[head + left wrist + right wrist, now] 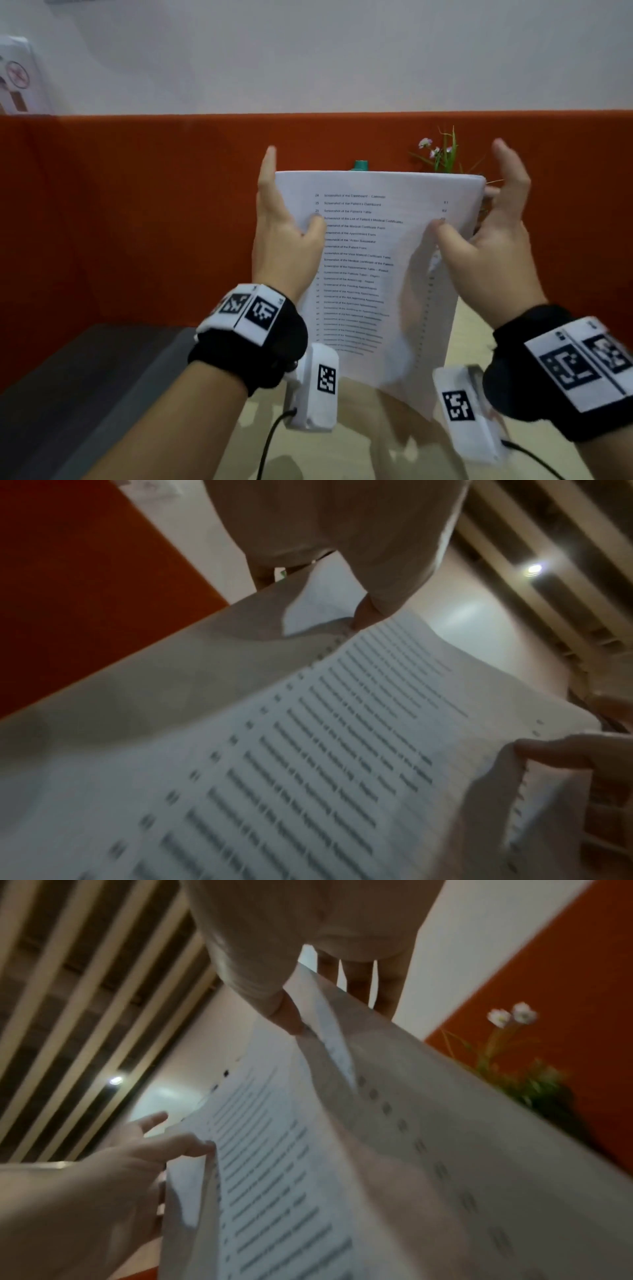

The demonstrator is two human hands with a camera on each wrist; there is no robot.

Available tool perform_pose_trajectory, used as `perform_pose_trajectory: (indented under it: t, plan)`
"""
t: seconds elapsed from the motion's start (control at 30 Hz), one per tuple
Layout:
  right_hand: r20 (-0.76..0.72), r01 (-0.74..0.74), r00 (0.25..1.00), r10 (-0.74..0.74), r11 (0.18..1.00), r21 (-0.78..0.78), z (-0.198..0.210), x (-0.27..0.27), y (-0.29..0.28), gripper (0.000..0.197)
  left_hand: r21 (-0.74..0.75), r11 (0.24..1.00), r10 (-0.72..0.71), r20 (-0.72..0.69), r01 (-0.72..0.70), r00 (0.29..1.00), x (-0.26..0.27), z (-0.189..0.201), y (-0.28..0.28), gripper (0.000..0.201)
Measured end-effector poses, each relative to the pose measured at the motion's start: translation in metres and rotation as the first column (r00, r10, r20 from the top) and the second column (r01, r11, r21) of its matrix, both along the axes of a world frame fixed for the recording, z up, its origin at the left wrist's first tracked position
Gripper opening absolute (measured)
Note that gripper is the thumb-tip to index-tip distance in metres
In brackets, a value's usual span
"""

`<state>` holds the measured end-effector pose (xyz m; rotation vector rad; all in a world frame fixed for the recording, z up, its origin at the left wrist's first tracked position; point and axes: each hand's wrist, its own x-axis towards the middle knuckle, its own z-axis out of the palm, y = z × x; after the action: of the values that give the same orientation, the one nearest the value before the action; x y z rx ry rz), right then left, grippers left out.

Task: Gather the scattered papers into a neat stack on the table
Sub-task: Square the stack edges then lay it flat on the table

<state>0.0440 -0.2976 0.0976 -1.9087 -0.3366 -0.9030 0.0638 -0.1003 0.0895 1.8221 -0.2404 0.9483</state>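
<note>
Wrist bands nearest; both hands — left hand (284, 236), right hand (486, 246) — pinch the papers (376, 274) upright above the counter (472, 329), thumbs in front, fingers (269, 164) behind. Risk: edges look uneven — a slackened pinch could let sheets slide out.

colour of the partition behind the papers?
Orange-red partition behind the papers; clearest in the head view.
</note>
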Motion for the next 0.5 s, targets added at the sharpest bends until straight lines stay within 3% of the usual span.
perform_pose_trajectory:
  t: [0.13,0.3,0.4,0.5]
  plan:
    - [0.030,0.136,0.991,-0.133,0.957,-0.257,0.023,-0.001,0.002,0.047,0.185,0.974,0.130,0.016,-0.130,0.991,0.001,0.017,0.001,0.050]
    - [0.002,0.124,0.992,-0.128,0.955,-0.269,0.029,0.000,0.003,0.038,0.193,0.973,0.123,0.016,-0.123,0.992,0.001,0.019,0.001,0.042]
    - [-0.028,0.099,0.994,-0.106,0.975,-0.200,0.028,-0.001,0.004,0.041,0.143,0.984,0.102,0.003,-0.101,0.995,-0.002,0.020,0.000,0.046]
    - [-0.146,-0.005,0.989,0.010,0.999,0.032,0.014,0.006,0.001,0.050,-0.083,0.997,-0.004,-0.044,0.000,0.999,-0.001,0.013,0.000,0.059]
